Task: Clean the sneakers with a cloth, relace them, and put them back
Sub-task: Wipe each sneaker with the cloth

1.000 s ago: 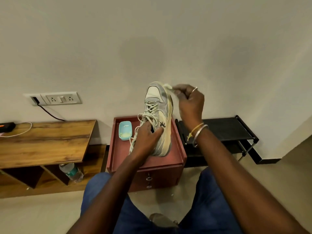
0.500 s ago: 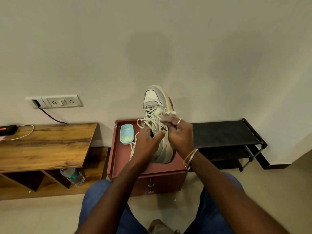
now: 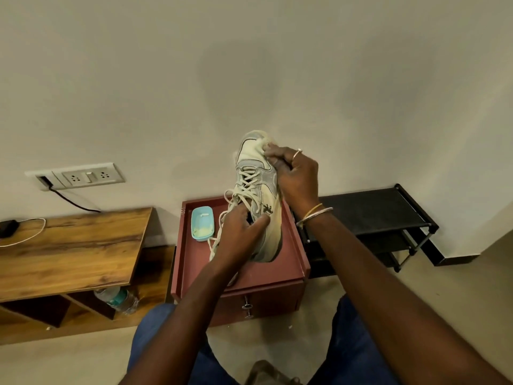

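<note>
A cream and grey sneaker (image 3: 258,187) stands toe-up above the red cabinet (image 3: 294,262). My left hand (image 3: 241,232) grips it at the collar, fingers inside the opening, with loose laces hanging beside it. My right hand (image 3: 294,176) pinches a small pale cloth (image 3: 265,141) and presses it against the toe cap. Most of the cloth is hidden under my fingers. At the bottom edge, between my knees, part of a second shoe (image 3: 266,373) shows on the floor.
A light blue dish (image 3: 202,223) with pale cream sits on the red cabinet's top, left of the sneaker. A black shoe rack (image 3: 388,209) stands to the right, a wooden table (image 3: 69,245) to the left with a water bottle (image 3: 118,298) beneath. A wall socket (image 3: 83,176) is mounted above.
My right hand slid with the cloth from the toe down to the sneaker's side, then back up to the toe cap. My left hand kept its grip at the collar.
</note>
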